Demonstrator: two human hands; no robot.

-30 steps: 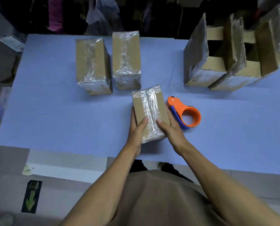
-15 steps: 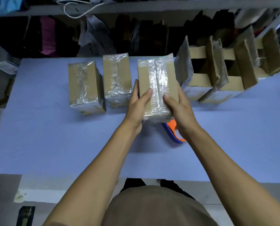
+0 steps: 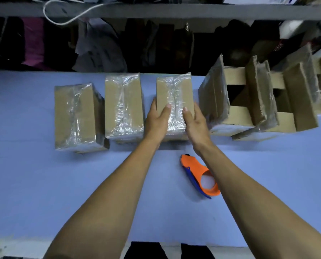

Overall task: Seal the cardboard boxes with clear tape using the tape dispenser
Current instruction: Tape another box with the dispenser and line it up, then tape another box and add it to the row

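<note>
Hands, left [image 3: 156, 122] and right [image 3: 195, 121], gripping opposite sides of taped box [image 3: 174, 96] on blue surface [image 3: 34, 174], thumbs on top; tape dispenser [image 3: 199, 175] lies just nearer than that box, beside right forearm.

The near end of the taped box [image 3: 174, 94] at twelve o'clock is covered by the left hand [image 3: 156, 121] and right hand [image 3: 195, 122], so its lower corners are hidden. The right forearm crosses the tape dispenser [image 3: 199, 174] at five o'clock, hiding its right edge. At two o'clock the open boxes [image 3: 258, 101] run off the right border. The shelf [image 3: 156, 11] at twelve is cut by the top border, and the clothes [image 3: 98, 47] beneath it are too dark to tell apart.
</note>
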